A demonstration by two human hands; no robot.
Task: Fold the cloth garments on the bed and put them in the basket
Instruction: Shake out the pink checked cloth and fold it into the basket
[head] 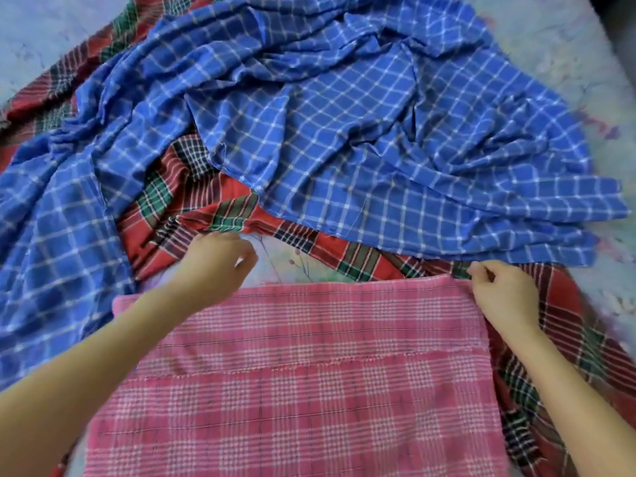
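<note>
Pink cloth (309, 390) at 6 o'clock: pink-and-white plaid with thin dark lines. Blue cloth (327, 132) at 12: blue with white windowpane checks. Red cloth (192, 201) between: red, green, black tartan. Bed (550, 46): pale lavender print

Bed sheet (564, 53): pale blue-grey with faint purple and pink blotches; visible at the top left, the right side, and in a gap between the cloths near centre.
Sheet print in gap (296, 266): thin dark twig lines with small pink and green marks.
Top right corner (619, 8): dark area, too dim to identify.
</note>
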